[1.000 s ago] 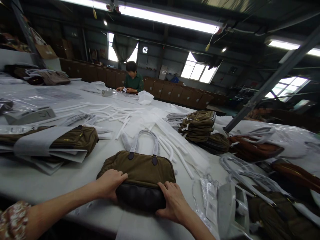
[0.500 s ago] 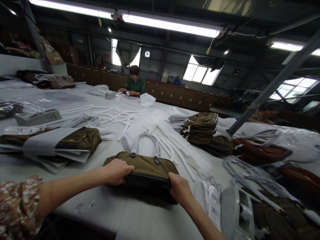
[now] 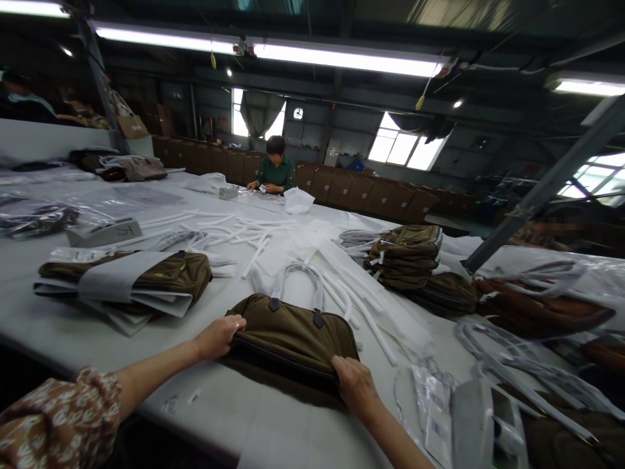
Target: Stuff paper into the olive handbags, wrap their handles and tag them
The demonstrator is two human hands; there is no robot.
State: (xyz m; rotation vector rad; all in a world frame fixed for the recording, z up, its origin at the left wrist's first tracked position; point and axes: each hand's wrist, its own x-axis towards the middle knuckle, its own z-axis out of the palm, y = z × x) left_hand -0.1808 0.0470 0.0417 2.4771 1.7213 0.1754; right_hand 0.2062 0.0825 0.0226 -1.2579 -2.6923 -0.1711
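An olive-green handbag [image 3: 293,329] lies in front of me on the white table, its wrapped handles [image 3: 299,280] pointing away from me. My left hand [image 3: 222,335] is closed on the bag's left end. At the right end, the fingers of my right hand [image 3: 355,385] grip the edge near the dark zipper line. Both thumbs rest on the fabric. The bag's near side is dark and in shadow, and its underside is hidden. White tubes [image 3: 366,312] lie just beyond it.
To the left, folded olive bags [image 3: 195,277] carry a white paper band. Stacked olive bags [image 3: 405,257] stand at right, near brown bags [image 3: 532,306] and a slanted metal post [image 3: 541,182]. A grey holder [image 3: 483,423] sits near right. Across the table a person [image 3: 276,170] handles small items.
My left hand has shifted outward to the bag's left corner, and more of the bag's upper panel shows flat. My view has turned slightly left. Both hands keep their grip.
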